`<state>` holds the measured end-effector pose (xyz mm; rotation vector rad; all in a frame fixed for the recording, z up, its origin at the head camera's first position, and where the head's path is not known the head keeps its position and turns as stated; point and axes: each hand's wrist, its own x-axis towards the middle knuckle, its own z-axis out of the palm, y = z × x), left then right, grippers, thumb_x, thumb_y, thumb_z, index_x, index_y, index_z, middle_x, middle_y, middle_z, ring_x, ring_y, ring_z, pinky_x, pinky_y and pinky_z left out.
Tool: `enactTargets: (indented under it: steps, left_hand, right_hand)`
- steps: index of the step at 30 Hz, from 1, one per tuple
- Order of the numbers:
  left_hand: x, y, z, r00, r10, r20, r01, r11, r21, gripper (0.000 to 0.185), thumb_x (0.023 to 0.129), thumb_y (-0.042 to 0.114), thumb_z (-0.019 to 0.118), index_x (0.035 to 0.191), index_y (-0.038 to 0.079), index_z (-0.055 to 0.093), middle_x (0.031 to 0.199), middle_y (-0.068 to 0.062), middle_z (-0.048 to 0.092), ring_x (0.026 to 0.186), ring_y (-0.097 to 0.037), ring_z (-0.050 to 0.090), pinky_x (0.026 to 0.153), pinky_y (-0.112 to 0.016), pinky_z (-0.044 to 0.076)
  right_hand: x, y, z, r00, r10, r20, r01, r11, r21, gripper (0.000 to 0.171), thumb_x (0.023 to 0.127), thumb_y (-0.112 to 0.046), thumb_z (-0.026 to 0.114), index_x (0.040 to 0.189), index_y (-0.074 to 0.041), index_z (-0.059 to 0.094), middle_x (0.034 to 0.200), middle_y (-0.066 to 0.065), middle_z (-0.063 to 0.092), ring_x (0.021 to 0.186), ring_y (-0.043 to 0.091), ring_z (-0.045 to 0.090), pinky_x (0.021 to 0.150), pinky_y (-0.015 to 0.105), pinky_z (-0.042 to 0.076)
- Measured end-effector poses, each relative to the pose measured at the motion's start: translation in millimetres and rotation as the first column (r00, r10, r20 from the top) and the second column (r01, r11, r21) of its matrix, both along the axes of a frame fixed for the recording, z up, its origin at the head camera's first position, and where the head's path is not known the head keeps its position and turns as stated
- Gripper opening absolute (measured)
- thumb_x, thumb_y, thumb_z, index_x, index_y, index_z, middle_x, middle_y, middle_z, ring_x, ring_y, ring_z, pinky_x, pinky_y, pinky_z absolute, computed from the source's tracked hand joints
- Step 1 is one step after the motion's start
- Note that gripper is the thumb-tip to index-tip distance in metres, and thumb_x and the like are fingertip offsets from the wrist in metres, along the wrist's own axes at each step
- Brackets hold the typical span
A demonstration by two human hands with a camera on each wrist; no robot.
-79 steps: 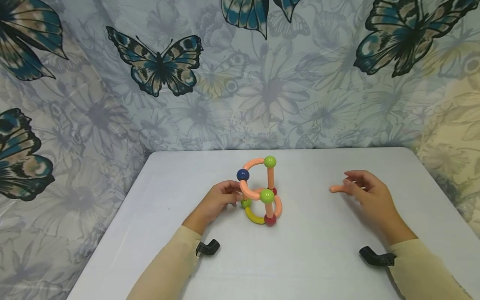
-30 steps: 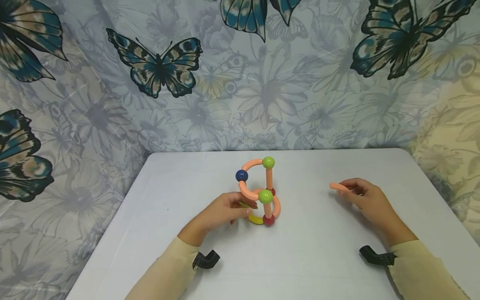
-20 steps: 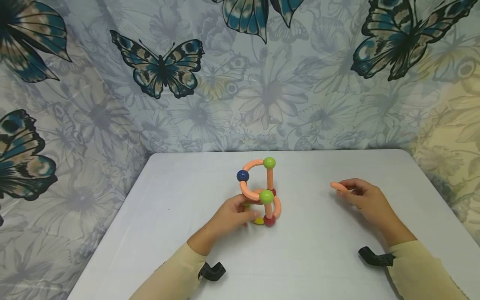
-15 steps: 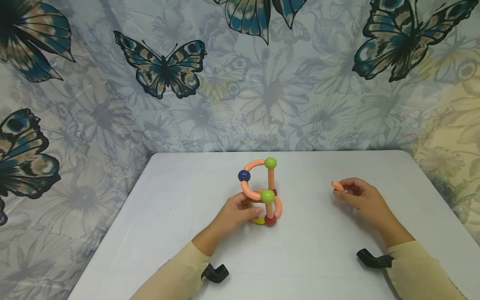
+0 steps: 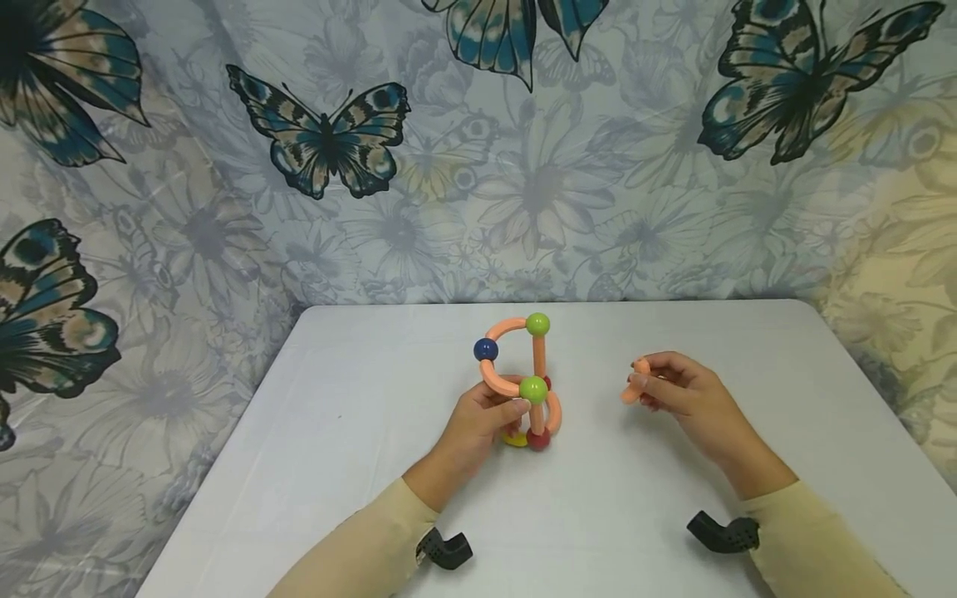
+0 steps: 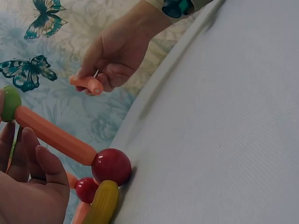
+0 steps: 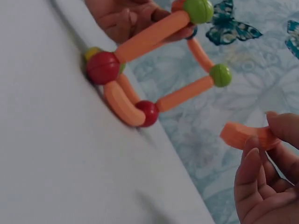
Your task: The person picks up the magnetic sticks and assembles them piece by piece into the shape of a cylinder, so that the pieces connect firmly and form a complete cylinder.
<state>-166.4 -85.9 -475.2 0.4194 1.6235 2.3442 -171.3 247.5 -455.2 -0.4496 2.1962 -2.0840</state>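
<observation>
A butterfly-print cloth (image 5: pixel 329 141) hangs behind a pale grey tabletop (image 5: pixel 620 507). Near the middle of the tabletop stands a rod-and-ball structure (image 5: pixel 523 382) of orange rods joined by green, blue and red balls, with one yellow curved piece at its base. The left hand (image 5: pixel 478 419) rests against its lower left side, fingers curled about the rods near the front green ball (image 5: pixel 533 389). To the right, apart from the structure, the right hand (image 5: pixel 684 399) pinches a loose curved orange rod (image 5: pixel 635 380) between thumb and fingertips, held above the tabletop.
</observation>
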Motion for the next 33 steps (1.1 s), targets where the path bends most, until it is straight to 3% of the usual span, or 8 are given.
enactTargets:
  steps: [6, 13, 21, 29, 33]
  left_hand:
    - [-0.6, 3.8, -0.3, 0.999, -0.009, 0.035, 0.006, 0.998, 0.061, 0.024, 0.100, 0.013, 0.079, 0.122, 0.021, 0.079, 0.131, -0.010, 0.075, 0.078, -0.013, 0.055, 0.069, -0.026, 0.044]
    - [-0.5, 6.9, -0.5, 0.999, 0.006, 0.043, -0.009, 0.997, 0.072, 0.023, 0.099, 0.015, 0.080, 0.122, 0.020, 0.079, 0.129, -0.007, 0.077, 0.075, -0.013, 0.052, 0.067, -0.025, 0.042]
    - [0.5, 7.1, -0.5, 1.000, 0.007, -0.002, -0.007, 0.996, 0.084, 0.021, 0.106, 0.018, 0.072, 0.126, 0.016, 0.079, 0.125, -0.004, 0.078, 0.074, -0.015, 0.050, 0.068, -0.026, 0.043]
    - [0.8, 7.6, -0.2, 1.000, 0.000, -0.011, 0.001, 0.995, 0.100, 0.016, 0.104, 0.026, 0.078, 0.118, 0.022, 0.081, 0.112, 0.004, 0.078, 0.079, -0.014, 0.055, 0.072, -0.026, 0.048]
    - [0.2, -0.4, 1.2, 1.000, -0.002, -0.008, 0.002, 1.000, 0.021, 0.018, 0.108, 0.031, 0.067, 0.115, 0.023, 0.082, 0.112, 0.003, 0.077, 0.082, -0.017, 0.055, 0.075, -0.028, 0.048]
  right_hand:
    - [1.3, -24.8, 10.5, 0.999, 0.028, 0.018, -0.028, 0.999, -0.026, 0.022, 0.111, -0.011, 0.067, 0.127, 0.003, 0.064, 0.104, 0.022, 0.076, 0.093, 0.026, 0.072, 0.079, 0.033, 0.060]
    - [-0.6, -50.1, 22.4, 0.992, 0.100, 0.079, -0.090, 0.989, -0.122, 0.025, 0.112, -0.013, 0.065, 0.130, 0.004, 0.064, 0.107, 0.020, 0.077, 0.100, 0.025, 0.075, 0.083, 0.032, 0.060]
    - [-3.7, -76.9, 30.5, 0.980, 0.056, 0.189, -0.021, 0.983, -0.181, 0.026, 0.111, -0.020, 0.069, 0.124, 0.002, 0.066, 0.100, 0.011, 0.077, 0.089, 0.019, 0.071, 0.078, 0.028, 0.059]
    - [-5.6, -92.6, 27.9, 0.969, 0.041, 0.242, 0.016, 0.973, -0.228, 0.021, 0.111, -0.020, 0.068, 0.117, 0.001, 0.068, 0.095, 0.008, 0.072, 0.083, 0.017, 0.073, 0.074, 0.025, 0.060]
    - [-5.6, -95.9, 26.9, 0.965, 0.048, 0.258, 0.018, 0.969, -0.248, 0.022, 0.111, -0.020, 0.068, 0.117, 0.002, 0.068, 0.093, 0.008, 0.073, 0.082, 0.017, 0.072, 0.074, 0.025, 0.060]
